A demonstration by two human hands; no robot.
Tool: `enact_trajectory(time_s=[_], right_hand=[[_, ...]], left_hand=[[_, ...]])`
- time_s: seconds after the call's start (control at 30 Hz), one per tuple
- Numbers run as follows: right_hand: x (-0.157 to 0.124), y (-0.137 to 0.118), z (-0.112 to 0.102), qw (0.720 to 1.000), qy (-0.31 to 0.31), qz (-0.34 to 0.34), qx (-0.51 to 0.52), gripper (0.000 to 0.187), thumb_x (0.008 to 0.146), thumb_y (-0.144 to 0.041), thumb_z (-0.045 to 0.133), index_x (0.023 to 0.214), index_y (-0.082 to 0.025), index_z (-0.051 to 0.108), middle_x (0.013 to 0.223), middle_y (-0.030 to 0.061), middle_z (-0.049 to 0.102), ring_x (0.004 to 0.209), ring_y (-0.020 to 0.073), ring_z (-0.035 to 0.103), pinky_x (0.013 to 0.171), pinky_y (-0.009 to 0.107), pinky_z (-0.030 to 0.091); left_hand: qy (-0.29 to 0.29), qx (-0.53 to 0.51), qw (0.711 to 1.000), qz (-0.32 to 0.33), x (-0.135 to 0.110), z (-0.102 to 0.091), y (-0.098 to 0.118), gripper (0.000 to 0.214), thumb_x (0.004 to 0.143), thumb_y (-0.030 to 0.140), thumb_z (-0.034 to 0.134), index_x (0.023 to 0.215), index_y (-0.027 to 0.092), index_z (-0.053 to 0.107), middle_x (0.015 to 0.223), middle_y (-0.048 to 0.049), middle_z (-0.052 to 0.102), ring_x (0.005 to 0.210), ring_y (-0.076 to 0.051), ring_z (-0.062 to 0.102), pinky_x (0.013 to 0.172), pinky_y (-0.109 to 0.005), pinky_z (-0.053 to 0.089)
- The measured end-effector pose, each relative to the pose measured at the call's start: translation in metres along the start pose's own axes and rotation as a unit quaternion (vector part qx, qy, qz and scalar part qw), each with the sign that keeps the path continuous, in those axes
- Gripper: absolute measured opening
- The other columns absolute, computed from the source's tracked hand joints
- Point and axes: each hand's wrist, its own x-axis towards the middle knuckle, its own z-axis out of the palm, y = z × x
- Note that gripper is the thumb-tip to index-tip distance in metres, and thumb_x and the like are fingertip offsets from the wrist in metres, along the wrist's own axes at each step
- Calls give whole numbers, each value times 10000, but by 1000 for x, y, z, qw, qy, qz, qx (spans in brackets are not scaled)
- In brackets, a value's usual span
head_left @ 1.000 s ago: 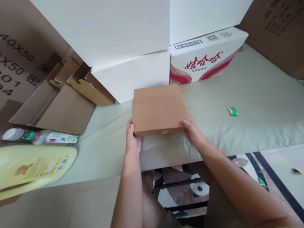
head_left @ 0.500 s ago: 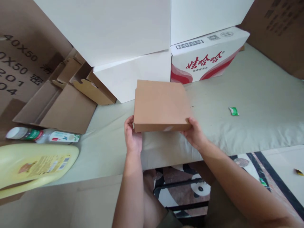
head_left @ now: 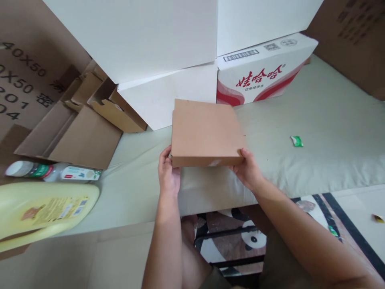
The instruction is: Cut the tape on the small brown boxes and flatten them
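Note:
A flat brown cardboard box point(head_left: 206, 132) is held level just above the pale green cushion point(head_left: 315, 132). My left hand point(head_left: 168, 174) grips its near left corner, fingers curled around the edge. Its near right corner sits in my right hand point(head_left: 248, 170), thumb on top and fingers underneath. The box's far edge reaches close to the white boxes behind it.
Stacked white cartons point(head_left: 144, 52) and a red-printed carton point(head_left: 264, 72) stand behind. Opened brown cardboard point(head_left: 78, 128) lies at left with a plastic bottle point(head_left: 51, 171) and a yellow jug point(head_left: 45, 210). A small green wrapper point(head_left: 296, 140) lies on the cushion at right.
The brown box has been lifted slightly and shifted a little away from me; both hands kept their grip on its near corners.

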Motion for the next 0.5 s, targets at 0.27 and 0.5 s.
enact_trajectory(time_s=[0.27, 0.5], right_hand=[[-1, 0, 0, 1000, 6, -2, 5, 689, 703, -704, 720, 1242, -286, 625, 1386, 78, 673, 1327, 362, 583, 922, 479, 608], [-1, -4, -1, 999, -2, -8, -36, 693, 748, -722, 658, 1291, -295, 603, 1413, 87, 650, 1345, 364, 562, 904, 484, 601]], left_hand=[[-2, 8, 1000, -1, -1, 0, -1, 552, 692, 671, 844, 1066, 276, 752, 1177, -68, 714, 983, -198, 677, 707, -250, 528], [3, 3, 1000, -10, -1, 1, 0, 572, 659, 670, 861, 1040, 258, 749, 1146, -61, 710, 904, -173, 676, 660, -230, 506]])
